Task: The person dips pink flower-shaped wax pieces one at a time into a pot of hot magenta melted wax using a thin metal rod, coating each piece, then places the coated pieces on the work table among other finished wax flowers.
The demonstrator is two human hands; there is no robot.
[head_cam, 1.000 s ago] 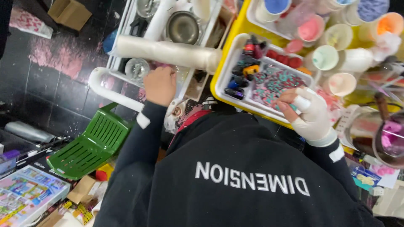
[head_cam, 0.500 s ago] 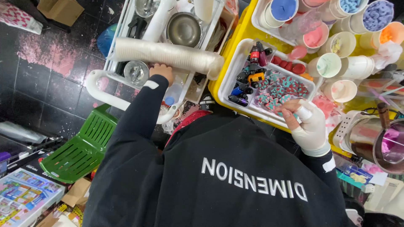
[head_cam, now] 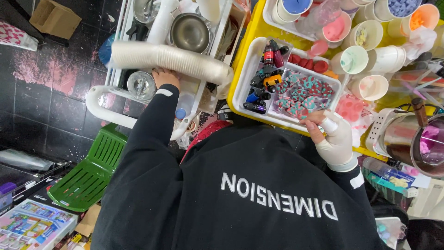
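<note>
Cups stacked in a long sleeve, left of the white tray, need the left hand gripping firmly underneath, while the gloved right hand pinches that tray's rim.

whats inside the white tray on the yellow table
The white tray holds small dark bottles, red caps and pink-teal swirled pieces. The right hand covers its near corner.

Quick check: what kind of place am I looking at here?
Probably a craft or hobby stall: cups of coloured material fill a yellow tray, small dye bottles sit in a white tray, boxed kits lie on the floor.
</note>
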